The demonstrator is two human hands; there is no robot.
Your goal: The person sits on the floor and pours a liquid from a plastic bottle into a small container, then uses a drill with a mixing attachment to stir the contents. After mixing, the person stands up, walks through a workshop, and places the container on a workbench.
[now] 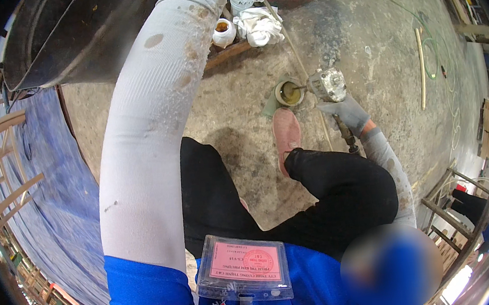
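A shoe (pixel 287 131) crowds the cup (pixel 279 95); bottles (pixel 243 0) stand beyond it, floor (pixel 384 77) stretches rightward. Right hand (pixel 349 114) wraps a power tool (pixel 328 84); left hand's grip, I cannot tell.

Tool (pixel 327 84): scuffed metal; flr (pixel 239 97): rough matt conc.; tarp (pixel 60 164): creased plas.

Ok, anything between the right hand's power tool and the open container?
Nothing visible: the right hand holds the power tool, its shaft reaching over the open container; the pink shoe lies outside that path.
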